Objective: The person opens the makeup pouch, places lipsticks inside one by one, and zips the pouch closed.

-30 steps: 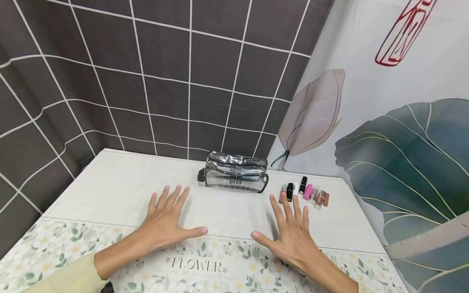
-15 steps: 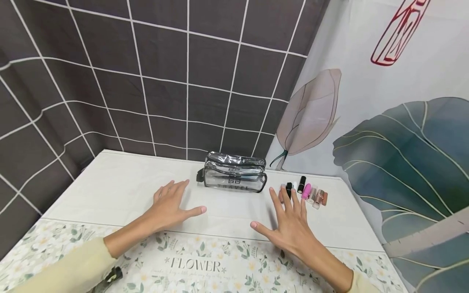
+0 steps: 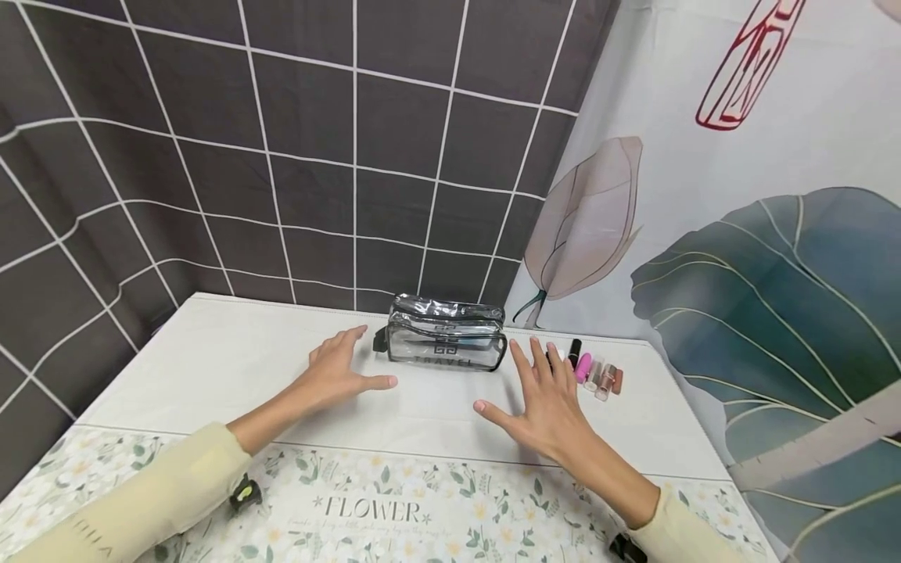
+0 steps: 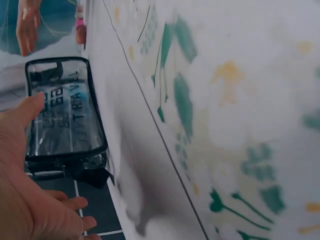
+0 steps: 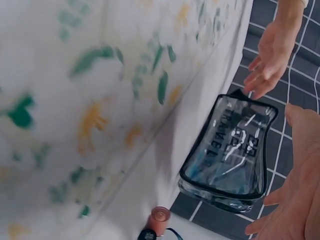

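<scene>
A clear pouch with black edging and TRAVEL lettering (image 3: 446, 344) stands near the back edge of the table. To its left the left hand (image 3: 336, 374) hovers with fingers spread and thumb pointing right, holding nothing. On the other side is the right hand (image 3: 545, 403), fingers apart, empty, between the pouch and the small cosmetics. The left wrist view has the pouch (image 4: 65, 110) beyond the left hand (image 4: 30, 185). In the right wrist view, the pouch (image 5: 230, 147) lies between the right hand (image 5: 295, 190) and the left hand (image 5: 275, 55); neither visibly touches it.
Several lipsticks and tubes, one a pink tube (image 3: 583, 367) and one black (image 3: 574, 352), lie at the right, some partly behind the right hand. A dark grid curtain (image 3: 296, 156) rises behind the table. A floral cloth printed FLOWER (image 3: 373, 510) covers the front.
Both hands have moved forward toward the pouch, the left one turning more sideways. The right hand has shifted slightly left. The head view has shifted a little.
</scene>
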Available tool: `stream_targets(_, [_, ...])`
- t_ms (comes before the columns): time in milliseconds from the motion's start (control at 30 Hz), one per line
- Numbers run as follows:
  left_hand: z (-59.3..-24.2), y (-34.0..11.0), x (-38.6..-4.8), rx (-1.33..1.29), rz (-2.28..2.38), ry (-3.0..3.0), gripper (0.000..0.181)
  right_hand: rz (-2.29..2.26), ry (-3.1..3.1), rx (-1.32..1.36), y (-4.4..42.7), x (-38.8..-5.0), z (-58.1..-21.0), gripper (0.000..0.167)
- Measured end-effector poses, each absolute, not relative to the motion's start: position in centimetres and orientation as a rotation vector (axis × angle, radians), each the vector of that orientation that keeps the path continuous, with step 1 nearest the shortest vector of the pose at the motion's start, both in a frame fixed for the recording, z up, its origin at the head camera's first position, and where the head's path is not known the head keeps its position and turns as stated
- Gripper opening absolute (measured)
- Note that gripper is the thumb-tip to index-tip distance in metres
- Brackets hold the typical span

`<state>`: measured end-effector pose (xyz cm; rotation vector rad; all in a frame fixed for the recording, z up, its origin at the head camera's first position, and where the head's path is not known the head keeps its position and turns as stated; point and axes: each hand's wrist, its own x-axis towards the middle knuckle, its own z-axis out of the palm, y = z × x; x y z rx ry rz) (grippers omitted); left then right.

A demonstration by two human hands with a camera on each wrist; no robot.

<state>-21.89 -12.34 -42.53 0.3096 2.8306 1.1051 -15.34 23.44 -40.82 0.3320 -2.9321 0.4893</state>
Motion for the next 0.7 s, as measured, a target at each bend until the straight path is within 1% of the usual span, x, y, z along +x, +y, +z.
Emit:
stream_targets(167, [-42.4,-11.9,-23.3,0.259,1.173,2.728,0.125,0.457,-2.886,0.371,22.8,-16.7,-40.0,0.115])
stream_targets(300, [-42.9,-11.7,-24.4,0.250,1.252,2.658,0.133,0.401,-2.851,0.429,22.1,-17.5,-39.3,0.114])
stream_targets(500, [-46.1,-12.1,-27.7,0.288,1.185,2.734,0.147,0.335,-2.808,0.522,21.2,-18.7,-38.6,0.109])
stream_targets(567, [-47.1,-12.3,-28.7,0.311,1.150,2.770,0.149,0.318,-2.793,0.535,21.0,-19.1,-38.6,0.107])
stream_targets(700, [-47.1,-12.2,-29.0,0.374,1.140,2.776,0.147,0.306,-2.769,0.551,20.7,-20.0,-38.6,0.102])
